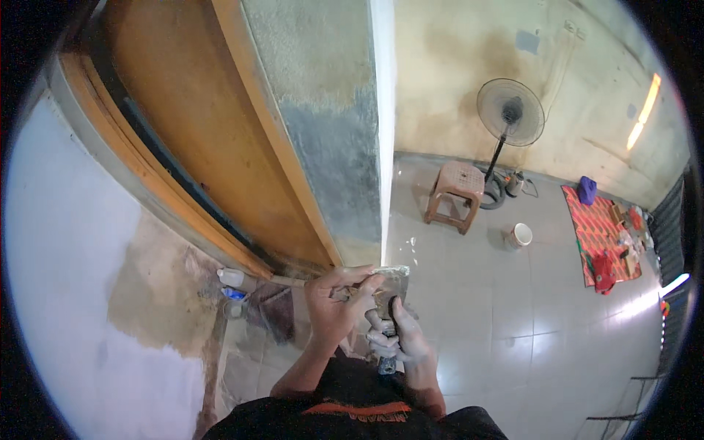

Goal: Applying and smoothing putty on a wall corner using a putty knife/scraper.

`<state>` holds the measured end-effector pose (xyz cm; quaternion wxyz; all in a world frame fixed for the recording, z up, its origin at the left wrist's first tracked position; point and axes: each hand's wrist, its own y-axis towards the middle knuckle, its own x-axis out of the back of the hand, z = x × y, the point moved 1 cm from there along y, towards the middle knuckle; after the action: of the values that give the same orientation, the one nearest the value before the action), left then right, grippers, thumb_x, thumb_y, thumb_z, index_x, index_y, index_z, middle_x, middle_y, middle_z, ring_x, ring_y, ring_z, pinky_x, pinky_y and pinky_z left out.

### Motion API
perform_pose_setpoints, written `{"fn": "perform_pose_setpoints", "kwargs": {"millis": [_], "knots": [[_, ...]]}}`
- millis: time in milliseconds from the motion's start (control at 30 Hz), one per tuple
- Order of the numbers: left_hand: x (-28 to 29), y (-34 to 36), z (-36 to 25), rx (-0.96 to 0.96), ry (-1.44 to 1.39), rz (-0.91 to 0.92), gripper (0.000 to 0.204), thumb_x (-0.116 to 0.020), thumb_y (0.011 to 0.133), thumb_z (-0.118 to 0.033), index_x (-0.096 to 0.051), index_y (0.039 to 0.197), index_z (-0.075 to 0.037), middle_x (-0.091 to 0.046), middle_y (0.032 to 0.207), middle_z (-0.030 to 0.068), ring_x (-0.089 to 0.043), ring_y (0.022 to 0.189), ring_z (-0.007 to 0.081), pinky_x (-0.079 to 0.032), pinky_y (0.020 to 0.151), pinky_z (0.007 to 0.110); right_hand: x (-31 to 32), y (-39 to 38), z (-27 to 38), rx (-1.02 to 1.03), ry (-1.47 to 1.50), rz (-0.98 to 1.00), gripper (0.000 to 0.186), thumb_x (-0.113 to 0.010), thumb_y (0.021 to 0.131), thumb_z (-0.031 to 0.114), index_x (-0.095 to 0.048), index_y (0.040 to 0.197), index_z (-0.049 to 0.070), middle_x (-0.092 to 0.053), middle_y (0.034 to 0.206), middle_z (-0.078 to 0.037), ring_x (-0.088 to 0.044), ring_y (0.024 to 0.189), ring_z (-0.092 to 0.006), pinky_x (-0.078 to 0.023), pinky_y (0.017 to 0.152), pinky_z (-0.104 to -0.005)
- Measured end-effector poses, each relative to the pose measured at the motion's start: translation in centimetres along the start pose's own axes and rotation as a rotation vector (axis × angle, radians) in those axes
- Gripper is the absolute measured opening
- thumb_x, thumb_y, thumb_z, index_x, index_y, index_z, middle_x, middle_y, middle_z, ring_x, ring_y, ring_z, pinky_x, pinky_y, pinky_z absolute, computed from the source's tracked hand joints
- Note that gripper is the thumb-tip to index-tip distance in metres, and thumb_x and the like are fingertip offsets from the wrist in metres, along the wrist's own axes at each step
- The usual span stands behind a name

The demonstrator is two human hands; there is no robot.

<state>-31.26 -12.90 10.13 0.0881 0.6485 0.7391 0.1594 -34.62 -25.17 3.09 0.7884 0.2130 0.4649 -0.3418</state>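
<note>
**Putty knife gripped by both hands at the wall corner**

The left hand (334, 304) pinches the flat blade of a putty knife (387, 287), while the right hand (400, 339) is wrapped tight around its dark handle. The tool sits close to the wall corner (383, 147), above the tiled floor (513, 308). A plastic stool (455, 194) and standing fan (510, 114) stand well beyond.

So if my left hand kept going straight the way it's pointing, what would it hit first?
Probably the putty knife: your left hand already has its fingertips on the blade, which your right hand grips by the handle. Just beyond is the wall corner, though depth is unclear.
</note>
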Motion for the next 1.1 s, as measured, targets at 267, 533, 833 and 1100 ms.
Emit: {"fn": "perform_pose_setpoints", "kwargs": {"millis": [267, 533, 833, 1100], "knots": [[-0.4, 1.1, 0.8, 0.057, -0.111, 0.009, 0.035, -0.070, 0.074, -0.002, -0.058, 0.107, 0.005, -0.066, 0.074, 0.0079, -0.059, 0.068, 0.0075, -0.046, 0.062, 0.019, -0.6, 0.2, 1.1, 0.046, -0.195, -0.160, 0.058, -0.024, 0.091, 0.062, -0.044, 0.080, 0.008, -0.038, 0.055, 0.004, -0.023, 0.039, -0.0023, -0.016, 0.033, -0.0179], [0.9, 3.2, -1.1, 0.112, -0.176, 0.180, 0.047, -0.069, 0.073, 0.003, -0.052, 0.117, 0.004, -0.065, 0.072, 0.0054, -0.058, 0.067, 0.0070, -0.044, 0.064, 0.019, -1.7, 2.0, 0.6, 0.149, 0.097, 0.114, 0.057, -0.028, 0.090, 0.061, -0.044, 0.081, 0.007, -0.038, 0.056, 0.003, -0.025, 0.039, -0.0039, -0.020, 0.035, -0.0178], [3.8, 11.5, 8.3, 0.438, -0.042, 0.757, 0.036, -0.049, 0.093, -0.035, -0.059, 0.101, -0.001, -0.058, 0.080, 0.0003, -0.049, 0.073, 0.0062, -0.038, 0.061, 0.021, 0.5, 11.9, 0.5, 0.705, -1.005, -0.887, 0.053, -0.050, 0.092, 0.014, -0.026, 0.137, 0.000, -0.062, 0.078, -0.011, -0.058, 0.060, -0.0205, -0.048, 0.057, -0.0342], [-0.2, 11.3, 6.7, 0.500, -0.457, 0.440, 0.041, -0.038, 0.097, -0.033, -0.059, 0.090, 0.001, -0.064, 0.078, 0.0092, -0.062, 0.068, 0.0159, -0.050, 0.063, 0.026, -0.9, 14.1, 1.5, 0.561, -1.416, -1.254, 0.038, -0.045, 0.090, 0.015, -0.031, 0.120, -0.004, -0.047, 0.111, -0.034, -0.049, 0.098, -0.0483, -0.042, 0.078, -0.0493]]}}
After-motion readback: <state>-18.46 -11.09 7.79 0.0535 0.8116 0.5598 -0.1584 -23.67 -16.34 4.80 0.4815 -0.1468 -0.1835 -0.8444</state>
